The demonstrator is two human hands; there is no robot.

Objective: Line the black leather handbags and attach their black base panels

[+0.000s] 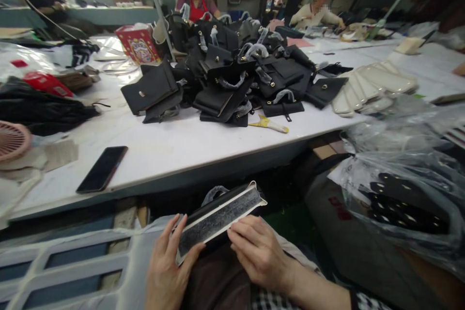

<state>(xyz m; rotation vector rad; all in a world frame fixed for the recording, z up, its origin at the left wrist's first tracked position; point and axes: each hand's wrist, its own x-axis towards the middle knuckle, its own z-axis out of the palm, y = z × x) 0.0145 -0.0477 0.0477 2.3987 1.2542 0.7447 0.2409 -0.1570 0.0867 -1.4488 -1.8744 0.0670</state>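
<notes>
On my lap lies a black handbag [218, 227], with a long grey fuzzy panel framed by white edges facing up. A handle [214, 193] wrapped in clear plastic shows behind it. My left hand [170, 256] is closed around the panel's left end, thumb on the near edge and fingers on the far one. At the near long edge, right of the middle, the fingers of my right hand [256, 247] are pinched together on the white border. Whatever small thing may sit between those fingertips is hidden.
Beyond my lap stands a white table [156, 147] with a heap of black handbags [225, 82], a phone [101, 169], a yellow-handled tool [271, 124] and stacked cream pieces [374, 87]. Bagged black items [403, 203] are at right. Several people work further back.
</notes>
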